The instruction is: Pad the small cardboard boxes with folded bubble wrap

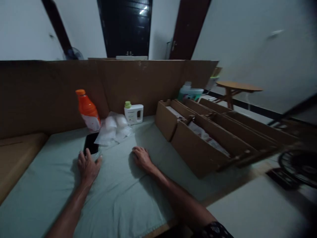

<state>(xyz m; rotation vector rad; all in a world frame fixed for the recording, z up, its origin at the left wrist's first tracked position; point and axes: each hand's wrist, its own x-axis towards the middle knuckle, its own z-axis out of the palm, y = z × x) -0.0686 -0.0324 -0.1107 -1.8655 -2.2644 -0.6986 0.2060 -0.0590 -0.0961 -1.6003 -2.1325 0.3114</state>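
My left hand [88, 167] is open, its fingers spread at the near edge of a black phone [91, 143] that lies flat on the cloth. The fingertips reach the phone's lower edge; I cannot tell if they press on it. My right hand [142, 156] rests palm down on the pale green cloth [116, 185], fingers loosely bent, with nothing visible in it. Beyond the phone lie clear plastic packets [111, 129], partly over its corner. Behind them stand an orange bottle [88, 109] with an orange cap and a white jug [133, 114] with a green cap.
Open cardboard boxes [188, 145] stand in rows at the right, some holding packets. A teal bottle [189, 92] sits behind them. A cardboard wall [143, 76] closes off the back. At the left edge is a cardboard piece [19, 152]; a round wooden table [237, 86] stands farther off.
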